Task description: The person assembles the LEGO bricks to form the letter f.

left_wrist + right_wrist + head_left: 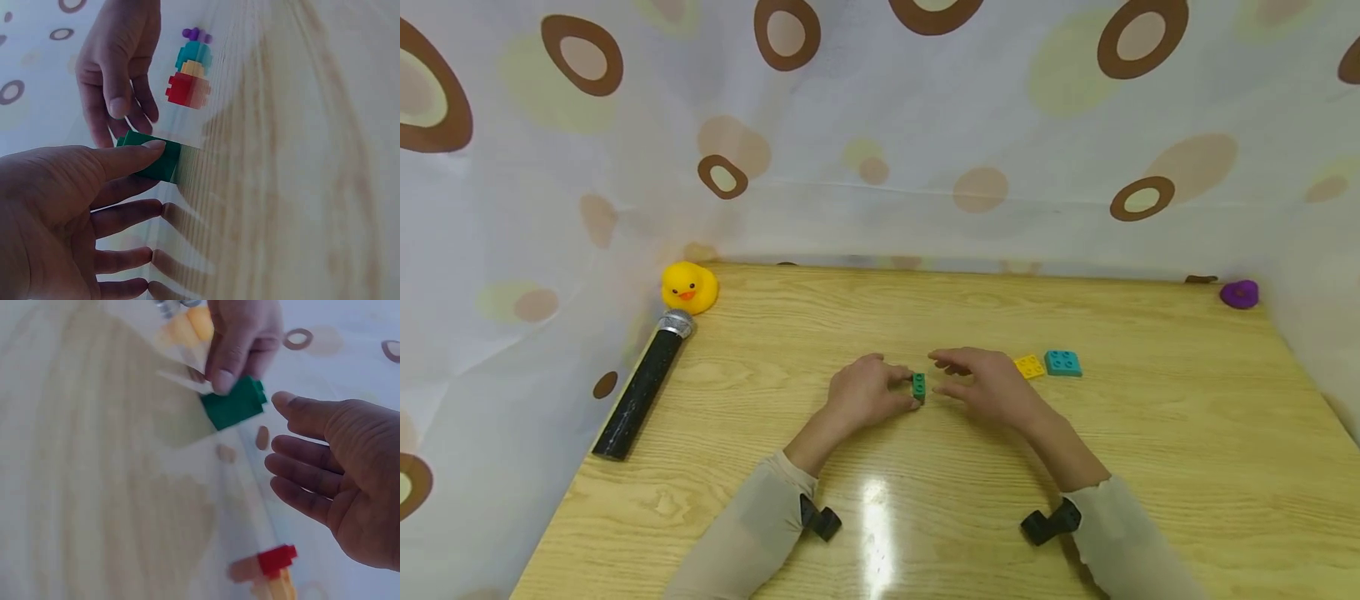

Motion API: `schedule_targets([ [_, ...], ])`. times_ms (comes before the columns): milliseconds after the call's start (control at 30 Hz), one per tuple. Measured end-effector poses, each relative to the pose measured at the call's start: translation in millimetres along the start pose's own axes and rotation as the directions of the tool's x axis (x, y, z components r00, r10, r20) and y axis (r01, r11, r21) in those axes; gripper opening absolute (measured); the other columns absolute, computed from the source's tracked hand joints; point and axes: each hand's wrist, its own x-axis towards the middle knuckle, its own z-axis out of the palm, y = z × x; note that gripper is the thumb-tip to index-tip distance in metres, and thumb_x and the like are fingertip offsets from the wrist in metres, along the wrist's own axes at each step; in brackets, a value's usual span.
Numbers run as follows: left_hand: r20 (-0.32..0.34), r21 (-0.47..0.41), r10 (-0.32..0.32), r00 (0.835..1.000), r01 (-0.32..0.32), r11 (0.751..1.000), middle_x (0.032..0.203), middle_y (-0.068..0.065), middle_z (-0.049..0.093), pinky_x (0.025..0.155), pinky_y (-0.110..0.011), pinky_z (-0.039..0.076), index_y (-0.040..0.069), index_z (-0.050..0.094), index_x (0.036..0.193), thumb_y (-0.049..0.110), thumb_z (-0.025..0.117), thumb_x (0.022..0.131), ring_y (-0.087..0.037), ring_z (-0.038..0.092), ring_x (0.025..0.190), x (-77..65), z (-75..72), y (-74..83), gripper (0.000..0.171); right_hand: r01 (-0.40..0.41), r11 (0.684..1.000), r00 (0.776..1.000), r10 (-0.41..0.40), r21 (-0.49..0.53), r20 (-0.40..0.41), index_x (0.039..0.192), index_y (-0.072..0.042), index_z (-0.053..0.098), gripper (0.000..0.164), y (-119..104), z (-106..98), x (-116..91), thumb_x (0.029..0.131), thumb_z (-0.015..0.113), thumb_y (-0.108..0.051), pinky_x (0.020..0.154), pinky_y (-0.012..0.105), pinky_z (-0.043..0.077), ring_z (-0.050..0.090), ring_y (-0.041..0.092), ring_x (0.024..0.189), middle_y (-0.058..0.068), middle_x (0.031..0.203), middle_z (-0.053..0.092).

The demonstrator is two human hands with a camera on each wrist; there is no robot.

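Note:
Between its thumb and a finger, my left hand (867,393) pinches a green toy brick (919,387) at the middle of the table; the left wrist view shows the brick (164,164) upright at the tabletop, studs away from it. My right hand (988,385) is just to the brick's right, fingers apart and holding nothing. Beyond that hand lie a yellow brick (1030,367) and a teal brick (1063,363). Both wrist views also show a red brick (186,91), which the right hand hides from the head view.
At the table's left edge a black microphone (638,400) lies below a yellow rubber duck (688,287). A small purple thing (1240,293) sits in the far right corner. Patterned white curtains (865,108) stand behind the wooden table (1187,433) and along its sides.

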Motion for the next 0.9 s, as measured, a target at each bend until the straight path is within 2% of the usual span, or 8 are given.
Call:
schedule_targets([
  [167,0.01,-0.01,0.005,1.0,-0.005,1.0,0.137,0.002,0.067,0.104,-0.056,0.048,0.029,0.068,0.134,0.047,0.076,0.088,-0.026,0.048,0.143,0.5,-1.0,2.0,0.05,-0.012,1.0,0.999,0.012,0.004,-0.036,0.143,-0.013,0.06,0.05,14,-24,-7,0.095,0.072,-0.023,0.091,0.049,0.057,0.067,0.032,0.116,0.012,0.129,0.07],
  [467,0.015,-0.016,0.02,1.0,-0.02,1.0,0.138,0.003,0.066,0.102,-0.056,0.049,0.028,0.067,0.136,0.047,0.075,0.089,-0.026,0.048,0.144,-0.2,-2.5,3.3,0.051,-0.092,0.995,0.991,0.088,-0.037,-0.098,0.139,-0.011,0.063,0.048,42,-60,-26,0.095,0.073,-0.026,0.098,0.057,0.051,0.063,0.039,0.122,0.012,0.137,0.066],
  [700,0.0,-0.018,-0.005,1.0,0.005,1.0,0.139,-0.001,0.066,0.097,-0.055,0.052,0.03,0.068,0.134,0.047,0.076,0.088,-0.026,0.049,0.143,-1.8,-3.7,-1.9,0.05,-0.11,0.991,0.989,0.101,-0.074,-0.112,0.137,-0.009,0.065,0.046,62,-72,-35,0.097,0.07,-0.031,0.1,0.06,0.049,0.06,0.042,0.125,0.016,0.136,0.066],
  [900,0.009,-0.019,0.014,1.0,-0.014,1.0,0.137,0.003,0.067,0.098,-0.056,0.052,0.029,0.068,0.134,0.048,0.076,0.088,-0.026,0.048,0.143,-1.2,-1.1,-2.2,0.051,-0.149,0.978,0.985,0.134,-0.148,-0.108,0.137,-0.01,0.065,0.047,78,-76,-46,0.097,0.069,-0.035,0.101,0.063,0.046,0.057,0.046,0.127,0.02,0.136,0.065],
])
